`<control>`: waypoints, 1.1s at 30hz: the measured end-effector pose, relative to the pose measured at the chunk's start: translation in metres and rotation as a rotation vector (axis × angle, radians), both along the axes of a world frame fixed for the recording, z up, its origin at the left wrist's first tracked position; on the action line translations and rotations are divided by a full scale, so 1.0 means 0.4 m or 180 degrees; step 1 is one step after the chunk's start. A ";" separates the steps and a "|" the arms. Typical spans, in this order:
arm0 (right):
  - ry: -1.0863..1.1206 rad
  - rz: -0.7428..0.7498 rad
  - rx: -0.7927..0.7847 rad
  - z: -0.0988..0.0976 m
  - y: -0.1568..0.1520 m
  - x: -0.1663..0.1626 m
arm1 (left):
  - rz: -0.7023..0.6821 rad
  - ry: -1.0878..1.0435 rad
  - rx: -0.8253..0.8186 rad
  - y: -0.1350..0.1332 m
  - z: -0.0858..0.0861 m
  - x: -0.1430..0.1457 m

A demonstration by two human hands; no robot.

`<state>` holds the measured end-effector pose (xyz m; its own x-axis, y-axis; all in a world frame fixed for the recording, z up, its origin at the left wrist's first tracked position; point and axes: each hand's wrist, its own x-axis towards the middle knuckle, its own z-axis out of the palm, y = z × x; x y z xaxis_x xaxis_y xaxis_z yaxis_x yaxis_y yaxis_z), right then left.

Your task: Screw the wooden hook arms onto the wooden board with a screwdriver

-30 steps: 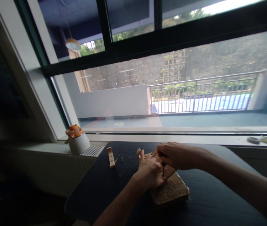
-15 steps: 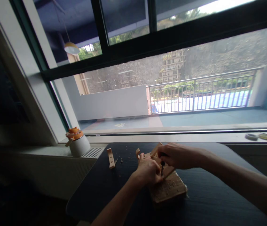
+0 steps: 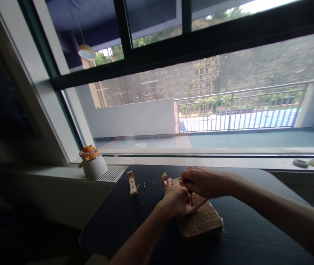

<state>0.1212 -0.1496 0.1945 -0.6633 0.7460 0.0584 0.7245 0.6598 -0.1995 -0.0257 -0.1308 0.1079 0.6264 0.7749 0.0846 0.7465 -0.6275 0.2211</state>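
My left hand (image 3: pixel 175 198) is closed around a pale wooden piece with holes (image 3: pixel 176 180), pressing it against a thick wooden block (image 3: pixel 201 223). My right hand (image 3: pixel 201 181) grips the dark handle of what looks like a screwdriver (image 3: pixel 192 200). Its thin shaft points down beside my left thumb, and the tip's exact contact is hidden. Small shavings lie on the block's worn top. Further left on the table rests a second pale wooden piece with holes (image 3: pixel 132 183), and small screws (image 3: pixel 144 185) lie beside it.
The dark table (image 3: pixel 112 221) stands against the window sill. A white pot with an orange lid (image 3: pixel 94 165) sits on the ledge at the left. Rolls of tape (image 3: pixel 300 163) lie on the sill at the right.
My right hand has turned slightly and shifted a little left against my left hand, with the screwdriver still in it. My left hand keeps its hold. The whole view has shifted slightly.
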 end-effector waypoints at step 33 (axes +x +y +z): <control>-0.0478 -0.0398 0.0134 0.024 -0.022 0.021 | 0.0028 0.0041 -0.0134 -0.003 0.006 0.004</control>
